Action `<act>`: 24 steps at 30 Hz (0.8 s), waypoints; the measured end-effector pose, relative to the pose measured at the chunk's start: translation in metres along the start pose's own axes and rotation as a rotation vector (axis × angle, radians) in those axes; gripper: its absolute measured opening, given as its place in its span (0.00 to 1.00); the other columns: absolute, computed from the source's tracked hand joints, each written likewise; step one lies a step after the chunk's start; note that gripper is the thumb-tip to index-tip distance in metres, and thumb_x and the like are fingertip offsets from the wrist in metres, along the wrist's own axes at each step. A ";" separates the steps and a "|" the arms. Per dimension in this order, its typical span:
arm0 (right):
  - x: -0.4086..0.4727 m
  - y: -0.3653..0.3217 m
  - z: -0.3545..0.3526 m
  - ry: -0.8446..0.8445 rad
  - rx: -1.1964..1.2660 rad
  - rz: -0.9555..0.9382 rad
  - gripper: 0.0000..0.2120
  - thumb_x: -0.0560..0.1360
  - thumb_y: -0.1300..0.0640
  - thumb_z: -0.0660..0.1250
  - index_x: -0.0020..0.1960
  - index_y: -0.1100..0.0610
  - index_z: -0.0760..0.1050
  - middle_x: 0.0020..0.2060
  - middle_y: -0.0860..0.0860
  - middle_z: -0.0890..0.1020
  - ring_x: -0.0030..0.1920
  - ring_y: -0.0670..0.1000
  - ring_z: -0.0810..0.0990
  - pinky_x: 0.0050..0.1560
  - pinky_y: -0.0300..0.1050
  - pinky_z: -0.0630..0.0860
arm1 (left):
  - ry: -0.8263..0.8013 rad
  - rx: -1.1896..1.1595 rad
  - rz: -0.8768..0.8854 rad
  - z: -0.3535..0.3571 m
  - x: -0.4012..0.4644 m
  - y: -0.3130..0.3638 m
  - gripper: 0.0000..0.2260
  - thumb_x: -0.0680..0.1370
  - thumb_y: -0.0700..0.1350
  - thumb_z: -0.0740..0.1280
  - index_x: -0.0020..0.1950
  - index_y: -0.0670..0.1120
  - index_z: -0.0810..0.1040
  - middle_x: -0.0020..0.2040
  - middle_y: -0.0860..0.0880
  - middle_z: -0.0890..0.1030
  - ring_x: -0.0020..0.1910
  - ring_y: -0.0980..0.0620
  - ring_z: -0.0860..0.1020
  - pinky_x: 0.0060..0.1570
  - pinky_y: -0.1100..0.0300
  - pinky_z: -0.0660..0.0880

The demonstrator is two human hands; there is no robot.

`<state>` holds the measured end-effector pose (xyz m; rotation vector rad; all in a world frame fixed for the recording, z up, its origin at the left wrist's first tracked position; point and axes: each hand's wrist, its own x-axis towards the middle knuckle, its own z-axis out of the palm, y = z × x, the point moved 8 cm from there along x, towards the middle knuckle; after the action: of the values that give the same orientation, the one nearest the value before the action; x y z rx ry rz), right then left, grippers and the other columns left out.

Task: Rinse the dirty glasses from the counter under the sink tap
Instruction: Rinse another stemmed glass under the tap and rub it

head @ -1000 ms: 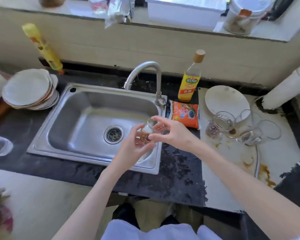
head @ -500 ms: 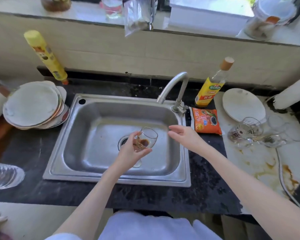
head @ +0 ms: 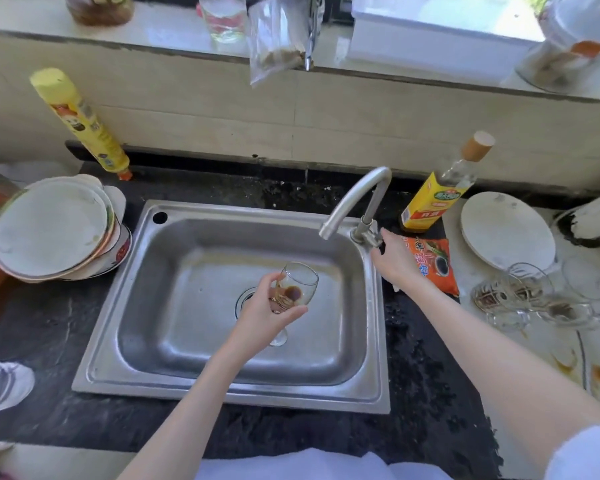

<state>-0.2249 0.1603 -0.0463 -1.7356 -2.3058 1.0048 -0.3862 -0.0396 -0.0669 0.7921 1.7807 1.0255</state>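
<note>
My left hand [head: 264, 317] grips a stemmed glass [head: 300, 284] by its bowl and holds it tilted over the drain of the steel sink [head: 201, 258]. Brown residue sits inside the glass. No water is seen coming from the curved tap [head: 357, 195]. My right hand [head: 395, 261] is at the tap's base, with thumb and fingers around the small handle [head: 371, 239]. Several more dirty glasses [head: 530, 292] lie on the stained counter at the right.
A red sauce packet [head: 437, 265], an oil bottle [head: 433, 199] and a white plate [head: 506, 230] sit right of the sink. On the left are stacked plates [head: 52, 226] and a yellow bottle [head: 80, 123]. Jars and a bag crowd the sill above.
My right hand let go of the glass and moved up and right to the tap handle. My left hand carried the glass out over the sink drain.
</note>
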 end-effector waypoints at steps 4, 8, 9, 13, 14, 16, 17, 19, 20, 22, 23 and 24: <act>0.011 0.004 -0.001 0.077 0.014 -0.022 0.18 0.78 0.64 0.57 0.67 0.65 0.68 0.63 0.61 0.73 0.64 0.59 0.70 0.61 0.48 0.66 | -0.013 0.016 -0.021 0.006 0.015 -0.002 0.24 0.69 0.48 0.75 0.55 0.65 0.65 0.52 0.54 0.79 0.42 0.56 0.78 0.51 0.51 0.75; 0.005 0.010 0.002 0.142 0.008 -0.060 0.18 0.79 0.62 0.58 0.68 0.62 0.68 0.63 0.58 0.74 0.64 0.57 0.71 0.61 0.47 0.67 | -0.021 0.013 -0.055 0.011 0.020 -0.006 0.25 0.64 0.55 0.75 0.55 0.65 0.66 0.54 0.53 0.79 0.45 0.53 0.79 0.51 0.50 0.75; 0.003 0.010 0.005 0.143 0.001 -0.074 0.18 0.79 0.62 0.58 0.68 0.62 0.68 0.64 0.57 0.74 0.64 0.56 0.71 0.62 0.47 0.67 | -0.030 0.019 -0.059 0.012 0.020 -0.006 0.25 0.65 0.54 0.75 0.56 0.64 0.66 0.54 0.53 0.79 0.44 0.53 0.80 0.50 0.49 0.75; -0.005 0.002 0.016 0.135 -0.084 -0.228 0.18 0.78 0.63 0.58 0.68 0.62 0.68 0.64 0.58 0.74 0.65 0.56 0.72 0.64 0.46 0.67 | -0.045 0.011 -0.069 0.014 0.024 -0.008 0.25 0.69 0.45 0.75 0.60 0.56 0.66 0.50 0.56 0.80 0.39 0.60 0.79 0.49 0.54 0.74; -0.007 0.002 0.021 0.117 -0.138 -0.254 0.19 0.78 0.63 0.59 0.68 0.63 0.68 0.65 0.59 0.74 0.65 0.56 0.72 0.65 0.46 0.66 | -0.045 0.009 -0.065 0.014 0.025 -0.007 0.25 0.70 0.44 0.74 0.60 0.55 0.66 0.49 0.57 0.80 0.37 0.62 0.78 0.49 0.55 0.74; -0.008 0.006 0.035 0.075 -0.244 -0.278 0.17 0.78 0.63 0.60 0.66 0.66 0.70 0.66 0.62 0.73 0.66 0.59 0.72 0.65 0.48 0.67 | -0.043 0.019 -0.068 0.013 0.027 -0.006 0.24 0.69 0.44 0.75 0.57 0.59 0.66 0.48 0.58 0.79 0.37 0.62 0.78 0.50 0.53 0.75; -0.009 0.007 0.042 0.061 -0.274 -0.293 0.15 0.76 0.64 0.61 0.62 0.67 0.73 0.65 0.64 0.73 0.63 0.61 0.74 0.63 0.51 0.69 | -0.039 0.024 -0.073 0.013 0.029 -0.007 0.24 0.69 0.44 0.75 0.56 0.60 0.66 0.49 0.57 0.80 0.37 0.61 0.78 0.51 0.51 0.75; -0.009 0.007 0.053 0.064 -0.316 -0.327 0.08 0.71 0.68 0.66 0.49 0.70 0.78 0.58 0.68 0.76 0.51 0.65 0.80 0.50 0.53 0.78 | -0.037 0.022 -0.081 0.012 0.031 -0.007 0.25 0.68 0.46 0.76 0.57 0.59 0.66 0.49 0.55 0.80 0.38 0.57 0.78 0.52 0.47 0.75; -0.009 0.005 0.058 0.062 -0.351 -0.341 0.04 0.67 0.70 0.69 0.43 0.69 0.78 0.53 0.68 0.78 0.45 0.65 0.81 0.42 0.51 0.79 | -0.035 0.030 -0.088 0.012 0.031 -0.007 0.25 0.68 0.48 0.76 0.58 0.58 0.66 0.50 0.53 0.79 0.38 0.55 0.78 0.52 0.47 0.75; -0.008 0.002 0.062 0.064 -0.413 -0.361 0.06 0.61 0.72 0.73 0.35 0.67 0.77 0.45 0.67 0.80 0.37 0.63 0.81 0.34 0.47 0.78 | -0.034 0.053 -0.106 0.013 0.031 -0.008 0.26 0.68 0.49 0.76 0.60 0.56 0.66 0.53 0.52 0.78 0.40 0.53 0.78 0.53 0.47 0.75; -0.008 0.002 0.064 0.052 -0.425 -0.357 0.07 0.60 0.73 0.74 0.34 0.67 0.76 0.44 0.66 0.80 0.37 0.62 0.81 0.34 0.46 0.78 | -0.035 0.059 -0.113 0.014 0.031 -0.010 0.26 0.68 0.48 0.76 0.60 0.56 0.66 0.54 0.52 0.78 0.42 0.51 0.79 0.54 0.47 0.75; -0.008 0.002 0.065 0.049 -0.438 -0.360 0.07 0.59 0.72 0.74 0.33 0.67 0.76 0.44 0.66 0.80 0.37 0.62 0.81 0.35 0.46 0.78 | -0.034 0.062 -0.119 0.015 0.031 -0.012 0.26 0.68 0.47 0.76 0.60 0.56 0.66 0.54 0.52 0.78 0.45 0.50 0.80 0.54 0.47 0.75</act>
<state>-0.2487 0.1246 -0.0960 -1.3485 -2.8184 0.4127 -0.3857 -0.0146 -0.0929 0.7281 1.8149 0.8779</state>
